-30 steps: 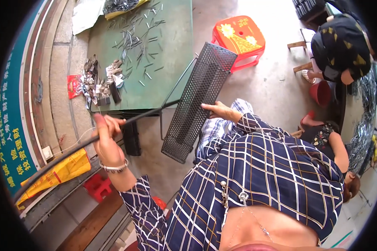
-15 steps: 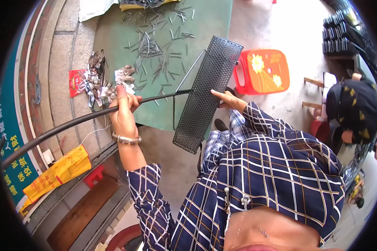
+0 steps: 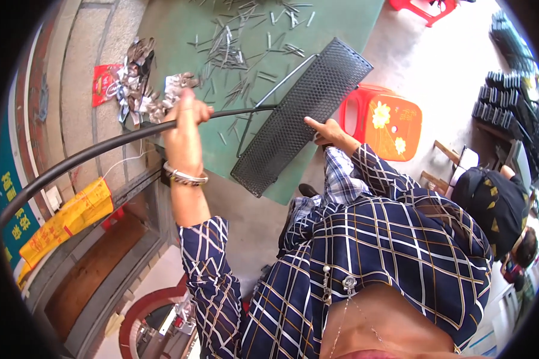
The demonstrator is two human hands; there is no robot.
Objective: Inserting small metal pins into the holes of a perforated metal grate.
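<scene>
Fingers (image 3: 191,110) of the left hand (image 3: 184,128) are curled tight round a long black rod (image 3: 96,152), which bends away toward the left rim and runs right as the handle of a black perforated metal panel (image 3: 299,113). That hand is raised over the near left corner of the green desk (image 3: 179,30), with a bracelet (image 3: 185,176) on its wrist. The right hand (image 3: 328,133) lies against the right long edge of the panel, forefinger stretched out along it, the other fingers loosely bent; whether they grip the edge or only press on it cannot be told. The panel hangs tilted above the desk's near edge, one end high toward the right, the other low toward the person. A thin wire frame (image 3: 263,110) joins rod and panel.

Small metal strips (image 3: 239,45) lie scattered over the desk. At its left side sits a heap of silvery metal pieces (image 3: 144,90) beside a red packet (image 3: 103,84). A red plastic stool (image 3: 386,122) with a flower print stands on the floor just right of the panel. Another person in a dark patterned top (image 3: 491,209) sits at the right. A yellow sign (image 3: 66,218) lies low at the left.
</scene>
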